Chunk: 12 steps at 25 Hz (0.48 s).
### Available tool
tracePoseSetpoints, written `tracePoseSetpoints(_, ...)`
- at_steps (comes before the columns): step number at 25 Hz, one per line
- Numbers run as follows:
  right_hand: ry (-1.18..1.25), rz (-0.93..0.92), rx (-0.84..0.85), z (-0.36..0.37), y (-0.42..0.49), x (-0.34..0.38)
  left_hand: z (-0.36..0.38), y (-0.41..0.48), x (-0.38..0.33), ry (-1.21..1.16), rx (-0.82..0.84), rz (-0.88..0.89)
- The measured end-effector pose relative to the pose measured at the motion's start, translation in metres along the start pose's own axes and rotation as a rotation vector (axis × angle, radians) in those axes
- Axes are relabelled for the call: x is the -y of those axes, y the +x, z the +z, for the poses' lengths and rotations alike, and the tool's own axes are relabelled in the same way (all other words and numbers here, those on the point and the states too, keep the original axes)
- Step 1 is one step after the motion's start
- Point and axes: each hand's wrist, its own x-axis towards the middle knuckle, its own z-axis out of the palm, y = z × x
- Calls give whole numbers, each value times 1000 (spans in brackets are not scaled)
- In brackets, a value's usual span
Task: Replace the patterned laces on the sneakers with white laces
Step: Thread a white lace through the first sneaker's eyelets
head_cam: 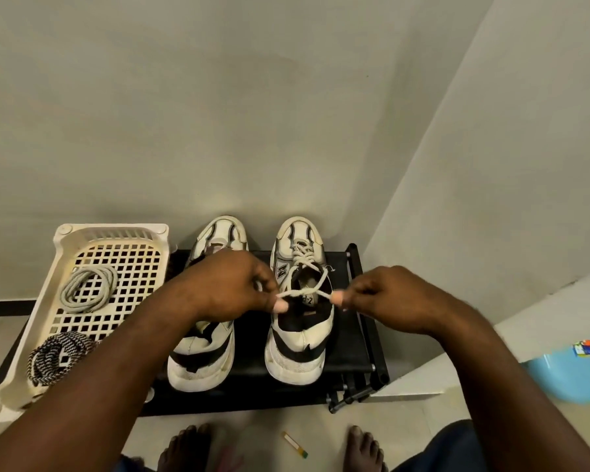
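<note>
Two white and black sneakers stand side by side on a low black rack (351,356), toes toward the wall. The right sneaker (298,338) is threaded with a white lace (305,291) whose two ends cross above its opening. My left hand (232,284) pinches one end and my right hand (385,292) pinches the other, pulling them apart. My left arm covers part of the left sneaker (203,356), so its lacing is hidden. A coiled white lace (89,287) and a bundled black-and-white patterned lace (57,357) lie in the cream tray (62,247) at the left.
The rack stands in a corner against pale walls. A light blue plastic tub (574,376) sits at the right. A small tube-like item (295,444) lies on the floor between my bare feet (184,451).
</note>
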Motion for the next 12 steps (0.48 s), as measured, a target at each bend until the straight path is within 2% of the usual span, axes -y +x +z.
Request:
tracePoseSetpoints(2, 213, -130, 90, 2, -5, 10, 7, 5, -2, -51, -91, 34)
tracePoseSetpoints(3, 360, -198, 39, 3, -4, 12, 10, 11, -2, -111, -202, 53)
tracePoseSetpoints(5, 651, -261, -221, 2, 5, 9, 15, 20, -4, -174, -430, 76)
tracePoseSetpoints(6, 718, -245, -363, 2, 12, 4, 15, 22, -2, -121, -502, 74)
tracePoseSetpoints(7, 678, -191, -486, 2, 17, -1, 15, 24, 1, 4, -545, 59)
tracePoseSetpoints(9, 304, 18, -643, 5, 27, -14, 13, 24, 8, 340, -593, -20)
tracePoseSetpoints(10, 134, 122, -616, 8, 31, -18, 13, 22, 9, 466, -599, -69)
tracePoseSetpoints(12, -14, 235, -502, 15, 32, -14, 17, 21, 4, 590, -580, -137)
